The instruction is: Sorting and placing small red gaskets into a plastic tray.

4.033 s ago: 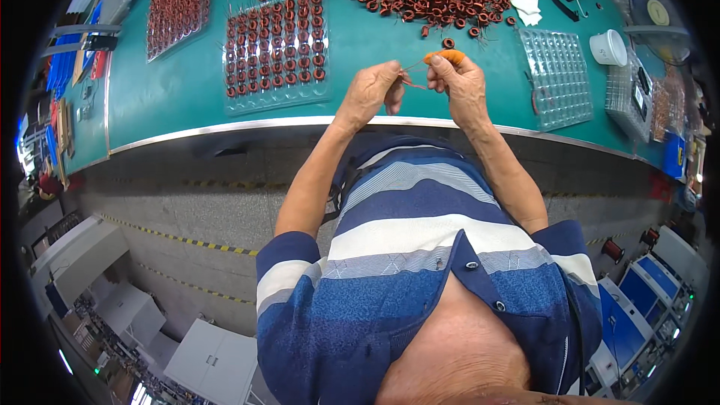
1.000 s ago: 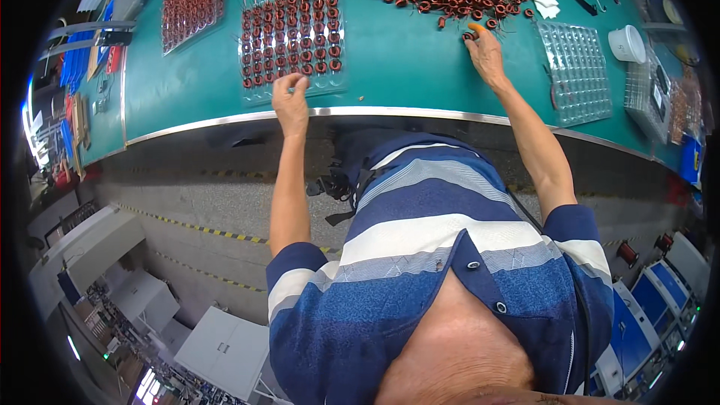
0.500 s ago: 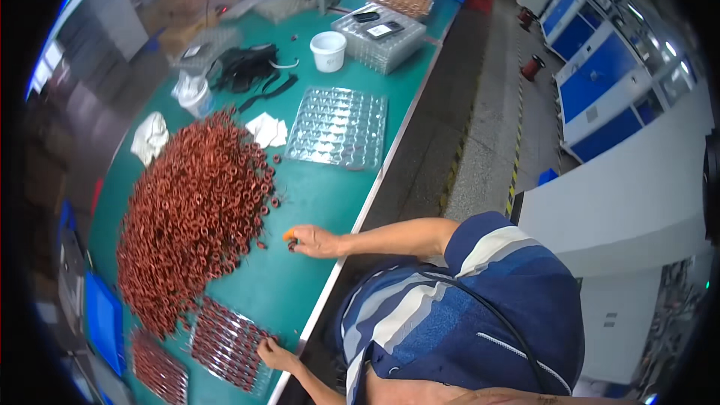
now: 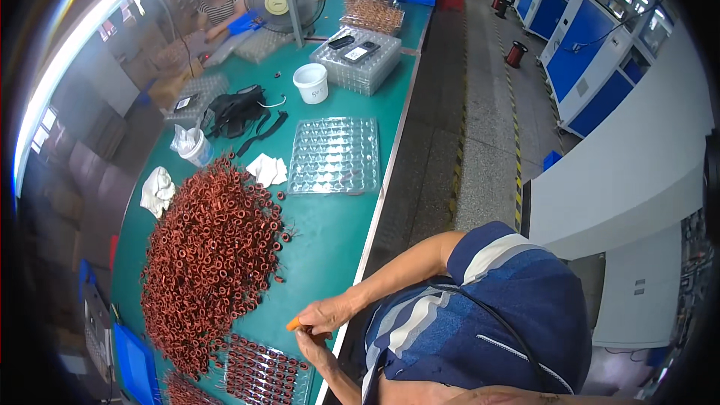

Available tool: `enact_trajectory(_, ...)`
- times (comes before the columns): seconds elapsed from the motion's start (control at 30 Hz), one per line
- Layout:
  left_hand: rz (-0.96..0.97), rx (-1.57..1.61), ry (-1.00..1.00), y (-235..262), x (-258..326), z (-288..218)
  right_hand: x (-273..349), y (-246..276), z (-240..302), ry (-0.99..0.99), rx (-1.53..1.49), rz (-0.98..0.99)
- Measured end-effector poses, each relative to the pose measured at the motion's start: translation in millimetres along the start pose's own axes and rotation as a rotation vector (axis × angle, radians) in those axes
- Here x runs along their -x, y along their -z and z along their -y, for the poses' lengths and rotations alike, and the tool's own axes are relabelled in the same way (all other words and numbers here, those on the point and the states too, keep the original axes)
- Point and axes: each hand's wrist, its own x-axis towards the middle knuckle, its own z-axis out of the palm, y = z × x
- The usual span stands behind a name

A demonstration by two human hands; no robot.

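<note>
My right hand (image 4: 324, 315) and my left hand (image 4: 318, 352) meet close to the table's near edge, fingers pinched together. An orange piece (image 4: 293, 325) shows at my right fingertips; whether it is a finger cover or a tool is unclear. Between the hands sits a small dark-red ring coil (image 4: 327, 335), partly hidden by fingers. What my left fingers grip is hidden. Just beyond them lies a clear plastic tray (image 4: 301, 384) with rows of red ring coils. A large heap of red wire-wound ring coils (image 4: 214, 255) covers the table to the far side.
An unfilled clear tray (image 4: 334, 156), a white tub (image 4: 310, 84), stacked clear trays (image 4: 364, 67) and a black bag (image 4: 238, 111) stand along the green table (image 4: 330, 232). A blue bin (image 4: 136, 360) is beyond the heap. Another person (image 4: 221, 7) sits near a fan (image 4: 279, 1).
My right hand has drawn back from beside the heap, toward my left hand. My left hand has left the filled tray's edge, and both hands now meet. The view has shifted.
</note>
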Motion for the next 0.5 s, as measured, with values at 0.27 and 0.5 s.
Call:
enact_trajectory(0.27, 0.005, -0.082, 0.077, -1, -7, -5, 15, 7, 12, -0.145, -0.070, 0.091)
enact_trajectory(0.5, -0.048, 0.088, 0.157, 14, -12, 0, 18, 2, 13, 0.199, 0.549, -0.113)
